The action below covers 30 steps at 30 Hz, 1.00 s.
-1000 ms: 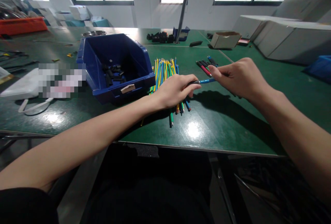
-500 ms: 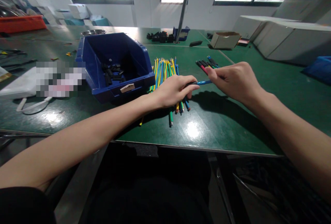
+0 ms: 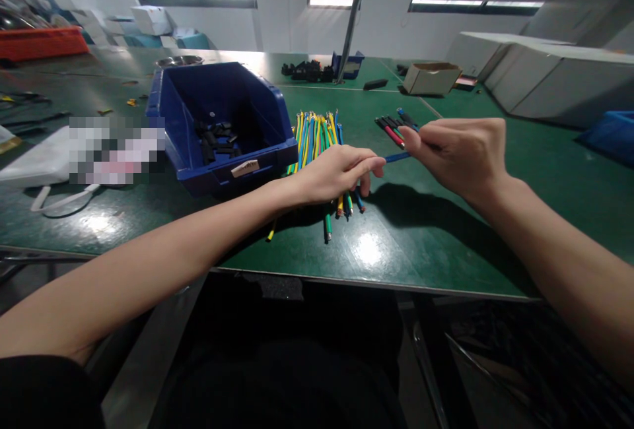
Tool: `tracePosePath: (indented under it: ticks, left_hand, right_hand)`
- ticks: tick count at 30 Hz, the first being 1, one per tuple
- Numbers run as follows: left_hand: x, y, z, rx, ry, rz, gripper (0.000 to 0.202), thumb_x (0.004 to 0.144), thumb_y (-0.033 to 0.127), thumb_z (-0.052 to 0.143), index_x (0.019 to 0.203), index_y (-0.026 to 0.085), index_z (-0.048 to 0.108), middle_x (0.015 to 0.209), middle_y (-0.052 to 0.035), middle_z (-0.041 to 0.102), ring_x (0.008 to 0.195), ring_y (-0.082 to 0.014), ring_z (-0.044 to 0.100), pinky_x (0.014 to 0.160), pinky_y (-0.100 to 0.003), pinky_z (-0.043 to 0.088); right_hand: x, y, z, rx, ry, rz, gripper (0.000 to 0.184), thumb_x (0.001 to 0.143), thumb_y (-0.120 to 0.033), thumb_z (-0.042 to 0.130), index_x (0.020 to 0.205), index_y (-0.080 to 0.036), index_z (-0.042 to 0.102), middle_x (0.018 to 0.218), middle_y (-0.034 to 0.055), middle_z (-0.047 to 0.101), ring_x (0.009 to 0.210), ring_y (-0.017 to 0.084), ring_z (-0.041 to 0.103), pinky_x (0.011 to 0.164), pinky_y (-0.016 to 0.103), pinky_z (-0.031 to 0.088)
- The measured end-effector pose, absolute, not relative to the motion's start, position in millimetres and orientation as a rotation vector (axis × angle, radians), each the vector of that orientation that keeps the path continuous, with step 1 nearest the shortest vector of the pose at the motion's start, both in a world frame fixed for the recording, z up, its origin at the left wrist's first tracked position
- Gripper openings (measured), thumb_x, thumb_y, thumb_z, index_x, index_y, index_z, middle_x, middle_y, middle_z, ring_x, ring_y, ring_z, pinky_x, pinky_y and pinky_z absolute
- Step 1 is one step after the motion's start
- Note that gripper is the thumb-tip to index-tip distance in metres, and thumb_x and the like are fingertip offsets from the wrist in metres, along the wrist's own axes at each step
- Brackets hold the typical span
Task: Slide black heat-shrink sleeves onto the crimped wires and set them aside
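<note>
A short blue wire (image 3: 397,158) runs between my two hands above the green table. My left hand (image 3: 341,170) is closed on its left end, thumb and forefinger pinched together, and that end is hidden by the fingers. The fist of my right hand (image 3: 460,152) grips the other end, also covered. Beneath and behind my left hand lies a bundle of yellow, green and blue wires (image 3: 311,135) with bare metal ends. Beyond my right hand rest several wires with black and red sleeves (image 3: 391,131).
Left of the wires stands a blue bin (image 3: 222,175) holding small black pieces. A white pouch-like thing (image 3: 37,158), partly blurred out, lies farther left. At the back are black parts (image 3: 307,71), a small cardboard box (image 3: 430,79) and a metal pole (image 3: 351,26). White boxes (image 3: 564,79) stand right.
My right hand has turned slightly, its wrist a little more bent. The dark piece that showed at my left fingertips is now out of sight, and those fingers have shifted slightly right along the wire.
</note>
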<state>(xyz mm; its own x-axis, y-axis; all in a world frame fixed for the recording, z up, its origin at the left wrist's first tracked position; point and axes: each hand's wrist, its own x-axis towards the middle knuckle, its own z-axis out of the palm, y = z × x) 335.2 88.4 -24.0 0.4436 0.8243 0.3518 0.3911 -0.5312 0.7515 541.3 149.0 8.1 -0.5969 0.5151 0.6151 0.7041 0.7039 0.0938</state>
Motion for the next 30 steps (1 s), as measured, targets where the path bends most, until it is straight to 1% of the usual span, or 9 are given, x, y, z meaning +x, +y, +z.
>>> tracePosePath:
  ticks: [6,10,13,16,19,23,26,30]
  left_hand:
    - [336.6,89.7,-20.0,1.930,0.978,0.909,0.045,0.102,0.045,0.041,0.082,0.011,0.064,0.059,-0.0031,0.068,0.052,-0.0083,0.060,0.057,-0.019,0.045]
    - [335.0,91.3,-15.9,1.779,0.925,0.855,0.053,0.098,0.056,0.042,0.075,0.013,0.061,0.054,-0.0019,0.065,0.050,-0.0097,0.062,0.056,-0.021,0.046]
    - [333.8,92.8,-13.5,1.714,0.880,0.834,0.055,0.095,0.062,0.043,0.073,0.014,0.060,0.054,-0.0019,0.063,0.049,-0.0098,0.060,0.055,-0.022,0.045]
    - [334.3,92.8,-11.3,1.677,0.871,0.866,0.055,0.095,0.060,0.046,0.068,0.014,0.058,0.049,0.0004,0.056,0.045,-0.0072,0.052,0.053,-0.022,0.041]
    - [335.4,91.9,-9.9,1.639,0.880,0.879,0.054,0.096,0.058,0.046,0.064,0.015,0.056,0.049,0.0025,0.050,0.043,-0.0065,0.044,0.050,-0.023,0.036]
    - [335.4,93.5,-11.4,1.672,0.835,0.880,0.051,0.096,0.055,0.048,0.065,0.016,0.055,0.052,0.0026,0.050,0.046,-0.0066,0.043,0.052,-0.024,0.035]
    - [334.9,95.0,-12.3,1.699,0.837,0.890,0.041,0.096,0.046,0.054,0.070,0.015,0.056,0.052,0.0042,0.049,0.048,-0.0057,0.045,0.053,-0.022,0.037]
    - [335.0,93.9,-11.9,1.706,0.892,0.927,0.021,0.095,0.027,0.060,0.080,0.012,0.059,0.057,0.0047,0.054,0.050,-0.0044,0.049,0.052,-0.019,0.039]
  right_hand:
    - [544.7,150.6,7.4,-0.791,-2.291,-0.608,0.055,0.098,-0.048,0.043,0.052,-0.020,0.034,0.052,0.0031,0.051,0.059,0.014,0.042,0.052,0.030,0.023]
    - [544.4,151.1,6.2,-0.732,-2.209,-0.688,0.055,0.097,-0.049,0.045,0.051,-0.020,0.037,0.051,0.0035,0.053,0.059,0.015,0.041,0.052,0.030,0.023]
    - [541.8,149.8,5.7,-0.749,-2.188,-0.664,0.056,0.098,-0.047,0.044,0.050,-0.020,0.034,0.050,0.0033,0.051,0.059,0.014,0.040,0.052,0.029,0.023]
    - [539.4,147.9,5.4,-0.810,-2.187,-0.611,0.059,0.099,-0.047,0.039,0.048,-0.020,0.027,0.047,0.0032,0.044,0.056,0.014,0.039,0.051,0.030,0.020]
    - [539.0,145.5,5.9,-0.866,-2.198,-0.545,0.061,0.099,-0.050,0.037,0.047,-0.020,0.026,0.047,0.0038,0.042,0.057,0.015,0.041,0.053,0.031,0.018]
    - [538.8,143.4,6.6,-0.872,-2.217,-0.553,0.061,0.099,-0.049,0.039,0.047,-0.020,0.025,0.048,0.0035,0.043,0.058,0.015,0.042,0.054,0.032,0.018]
    - [537.2,144.1,6.2,-0.856,-2.203,-0.581,0.061,0.099,-0.047,0.037,0.046,-0.020,0.024,0.045,0.0026,0.040,0.054,0.014,0.040,0.052,0.032,0.018]
    - [535.1,145.5,5.8,-0.886,-2.215,-0.539,0.061,0.099,-0.047,0.035,0.045,-0.020,0.029,0.045,0.0018,0.039,0.050,0.013,0.038,0.051,0.031,0.017]
